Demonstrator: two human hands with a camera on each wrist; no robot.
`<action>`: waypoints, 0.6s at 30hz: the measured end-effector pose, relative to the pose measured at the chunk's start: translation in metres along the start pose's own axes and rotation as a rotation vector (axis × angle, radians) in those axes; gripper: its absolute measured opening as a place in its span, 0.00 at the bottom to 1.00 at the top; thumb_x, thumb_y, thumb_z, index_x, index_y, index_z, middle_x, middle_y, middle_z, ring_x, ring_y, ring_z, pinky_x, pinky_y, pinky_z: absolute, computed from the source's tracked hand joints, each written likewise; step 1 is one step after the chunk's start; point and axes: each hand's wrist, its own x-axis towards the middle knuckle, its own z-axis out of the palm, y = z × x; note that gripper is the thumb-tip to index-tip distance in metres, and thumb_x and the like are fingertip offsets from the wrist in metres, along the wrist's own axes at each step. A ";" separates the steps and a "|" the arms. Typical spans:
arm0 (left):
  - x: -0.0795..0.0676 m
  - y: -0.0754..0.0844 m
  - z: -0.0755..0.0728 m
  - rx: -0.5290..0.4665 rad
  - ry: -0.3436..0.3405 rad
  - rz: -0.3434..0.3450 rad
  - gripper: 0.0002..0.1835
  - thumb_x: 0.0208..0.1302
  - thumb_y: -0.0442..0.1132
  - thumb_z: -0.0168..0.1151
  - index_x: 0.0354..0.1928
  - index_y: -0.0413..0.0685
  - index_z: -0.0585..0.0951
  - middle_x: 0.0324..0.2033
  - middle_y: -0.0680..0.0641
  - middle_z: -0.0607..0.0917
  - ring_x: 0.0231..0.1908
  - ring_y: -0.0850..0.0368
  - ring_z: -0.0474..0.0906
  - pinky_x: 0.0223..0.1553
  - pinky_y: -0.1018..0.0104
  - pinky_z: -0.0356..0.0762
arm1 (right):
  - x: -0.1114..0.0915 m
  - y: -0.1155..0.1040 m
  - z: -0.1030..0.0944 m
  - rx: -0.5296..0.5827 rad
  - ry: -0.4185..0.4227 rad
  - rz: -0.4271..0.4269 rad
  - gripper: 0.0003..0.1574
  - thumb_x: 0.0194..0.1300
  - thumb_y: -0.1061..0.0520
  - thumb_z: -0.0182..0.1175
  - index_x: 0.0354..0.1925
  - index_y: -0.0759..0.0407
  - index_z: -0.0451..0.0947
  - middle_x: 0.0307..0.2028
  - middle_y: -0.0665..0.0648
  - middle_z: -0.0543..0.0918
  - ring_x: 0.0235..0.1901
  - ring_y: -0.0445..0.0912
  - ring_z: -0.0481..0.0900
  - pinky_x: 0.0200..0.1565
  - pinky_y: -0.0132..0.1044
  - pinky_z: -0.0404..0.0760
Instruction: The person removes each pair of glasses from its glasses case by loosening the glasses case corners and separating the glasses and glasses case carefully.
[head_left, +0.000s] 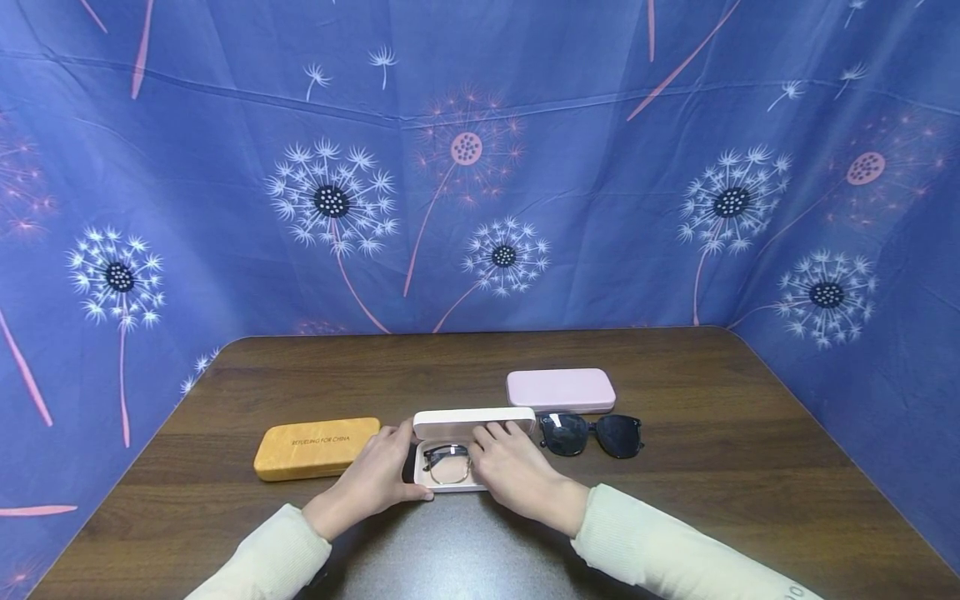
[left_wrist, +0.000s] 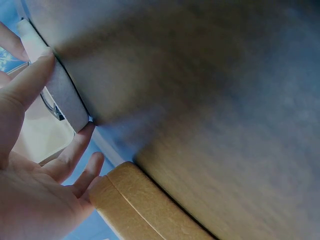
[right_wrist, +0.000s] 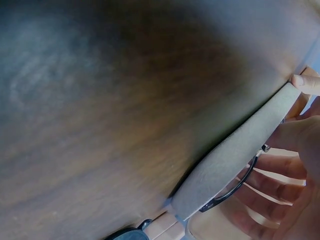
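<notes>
An opened white glasses case (head_left: 442,426) lies in the middle of the table, its lid raised at the back. Inside it are dark-framed eyeglasses (head_left: 448,468), whose right part is covered by my right hand (head_left: 517,477). The right fingers (right_wrist: 272,187) reach into the case and bend around the eyeglasses' frame (right_wrist: 240,185), with the thumb on the near side. At the case's left end, my left hand (head_left: 375,471) grips it, thumb on the front wall and other fingers toward the side and back. The left little finger is close to a yellow case (left_wrist: 140,200).
A closed yellow glasses case (head_left: 318,448) with lettering lies left of the left hand. Black sunglasses (head_left: 592,435) sit right of the white case, in front of a closed pink case (head_left: 561,390). A blue dandelion-print cloth (head_left: 585,167) hangs around the wooden table (head_left: 712,467).
</notes>
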 end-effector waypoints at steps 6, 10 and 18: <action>-0.001 -0.001 0.000 -0.007 0.004 0.008 0.49 0.26 0.51 0.79 0.53 0.35 0.67 0.41 0.43 0.82 0.47 0.45 0.74 0.50 0.52 0.71 | 0.000 0.000 0.000 0.003 -0.016 0.005 0.16 0.40 0.51 0.68 0.32 0.53 0.79 0.30 0.49 0.76 0.32 0.45 0.74 0.31 0.34 0.70; -0.001 -0.002 0.000 -0.015 0.014 0.020 0.48 0.26 0.51 0.79 0.51 0.36 0.68 0.38 0.45 0.81 0.46 0.45 0.74 0.49 0.52 0.71 | 0.001 -0.001 0.000 0.000 -0.027 0.013 0.17 0.39 0.51 0.68 0.32 0.53 0.78 0.30 0.50 0.75 0.32 0.45 0.73 0.31 0.34 0.69; -0.001 -0.002 0.001 0.011 0.025 0.033 0.50 0.26 0.51 0.79 0.53 0.35 0.66 0.43 0.41 0.82 0.46 0.45 0.75 0.49 0.52 0.71 | 0.001 -0.004 0.000 -0.015 -0.011 0.039 0.15 0.41 0.51 0.68 0.31 0.52 0.77 0.30 0.49 0.76 0.31 0.45 0.73 0.31 0.34 0.69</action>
